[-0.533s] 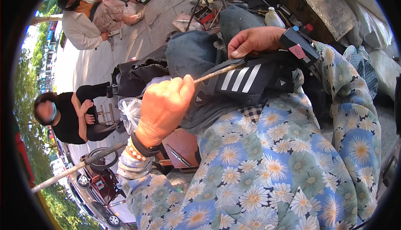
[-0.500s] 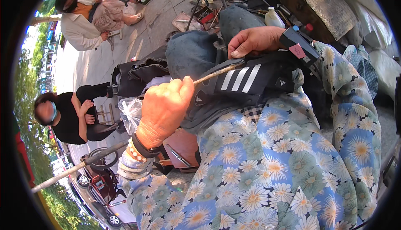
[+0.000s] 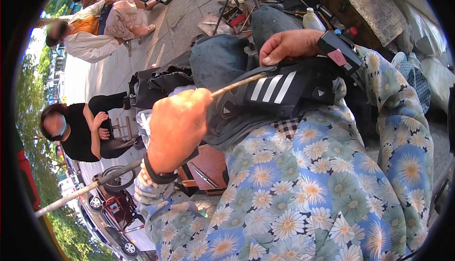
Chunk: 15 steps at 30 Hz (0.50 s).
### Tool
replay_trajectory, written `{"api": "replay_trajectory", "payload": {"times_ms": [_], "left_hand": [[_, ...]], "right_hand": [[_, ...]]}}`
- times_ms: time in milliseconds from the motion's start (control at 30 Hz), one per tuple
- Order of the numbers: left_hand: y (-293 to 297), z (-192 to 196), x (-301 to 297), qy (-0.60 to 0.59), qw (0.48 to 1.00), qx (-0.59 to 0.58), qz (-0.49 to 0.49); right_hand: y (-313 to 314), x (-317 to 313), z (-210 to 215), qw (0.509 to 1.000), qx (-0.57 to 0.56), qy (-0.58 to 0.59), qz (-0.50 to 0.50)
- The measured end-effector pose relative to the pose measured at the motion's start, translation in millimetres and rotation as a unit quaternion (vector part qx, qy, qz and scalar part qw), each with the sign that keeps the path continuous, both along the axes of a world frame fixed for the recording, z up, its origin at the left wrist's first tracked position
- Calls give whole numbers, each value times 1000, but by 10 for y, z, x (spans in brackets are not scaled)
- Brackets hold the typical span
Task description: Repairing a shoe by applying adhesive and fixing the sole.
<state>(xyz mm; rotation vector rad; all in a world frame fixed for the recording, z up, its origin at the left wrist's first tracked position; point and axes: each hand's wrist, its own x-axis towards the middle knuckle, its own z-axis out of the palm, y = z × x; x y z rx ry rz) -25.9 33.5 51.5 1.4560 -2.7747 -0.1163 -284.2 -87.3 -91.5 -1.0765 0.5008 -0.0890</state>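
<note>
Head view, tilted; straight lines bow toward the rim. Open room lies to the upper left: pale paving slabs [image 3: 142, 52], sunlit and bare between the seated people and the lap. The upper right is crowded with a worn wooden plank [image 3: 365, 5], metal stand legs [image 3: 227, 0] and loose tools. A grey pole [image 3: 85, 190] crosses the lower left edge, above a parked car [image 3: 113, 232].

Packages and labels: a white plastic bottle [image 3: 313, 22] stands just beyond the knee. A small pink tag [image 3: 337, 57] sits on a black device [image 3: 339, 50] at the right wrist. The black shoe [image 3: 279, 90] carries three slanted white stripes on its side.

Left hand [image 3: 177, 128]: fist up, knuckles toward the camera, grip clamped on a thin awl-like tool [image 3: 237, 85] whose light shaft runs up and right, its tip against the shoe's edge. A dark band circles that wrist.

Right hand [image 3: 289, 45]: lies over the shoe's top edge, fingers curled down and pressing on it, thumb tucked under.

The shoe rests across the lap, on the blue daisy-print fabric [image 3: 332, 190], between the two hands.

A person in black [image 3: 80, 133] sits on the left; two more people [image 3: 99, 29] sit at the upper left, well apart from the hands.
</note>
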Motion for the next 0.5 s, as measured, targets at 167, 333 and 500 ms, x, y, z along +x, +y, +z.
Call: {"api": "replay_trajectory", "payload": {"times_ms": [167, 333, 500], "left_hand": [[-144, -160, -20, 48, 998, 0, -49], [-77, -342, -88, 71, 993, -57, -74], [-141, -429, -108, 80, 989, -77, -98]], "right_hand": [[75, -12, 87, 1000, 8, -7, -3], [99, -5, 58, 1000, 25, -8, 1], [104, 7, 40, 999, 32, -11, -3]]}}
